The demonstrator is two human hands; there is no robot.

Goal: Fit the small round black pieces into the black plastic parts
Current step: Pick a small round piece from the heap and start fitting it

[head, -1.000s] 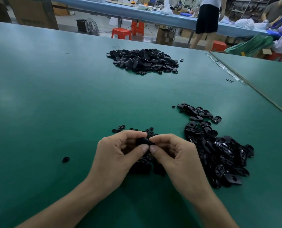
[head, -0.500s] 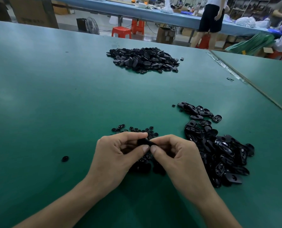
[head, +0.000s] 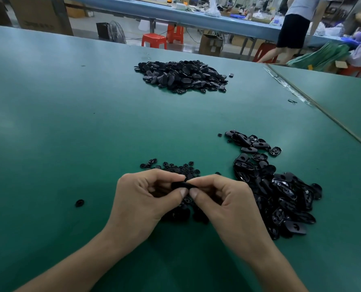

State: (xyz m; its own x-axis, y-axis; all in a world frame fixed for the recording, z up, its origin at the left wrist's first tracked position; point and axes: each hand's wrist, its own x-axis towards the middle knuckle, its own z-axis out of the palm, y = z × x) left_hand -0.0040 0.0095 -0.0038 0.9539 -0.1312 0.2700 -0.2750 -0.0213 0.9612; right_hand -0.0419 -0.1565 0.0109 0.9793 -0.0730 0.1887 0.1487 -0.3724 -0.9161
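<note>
Both hands meet above the near middle of the green table (head: 70, 133). My left hand (head: 146, 199) and my right hand (head: 224, 203) pinch one black plastic part (head: 178, 185) between thumbs and forefingers; most of it is hidden by the fingers. Beneath and just beyond the hands lie several small round black pieces (head: 175, 166). To the right spreads a loose heap of black oval plastic parts (head: 280, 192). A larger pile of black parts (head: 181, 75) sits at the far middle of the table.
One stray round piece (head: 79, 202) lies to the left of my left hand. A seam with a second green table (head: 333, 98) runs along the right. Beyond the far edge are red stools (head: 154, 40), a floor fan (head: 116, 32), boxes and a standing person (head: 295, 28).
The hands stay together on the same part, with only slight finger shifts. The person in the background has walked to the left.
</note>
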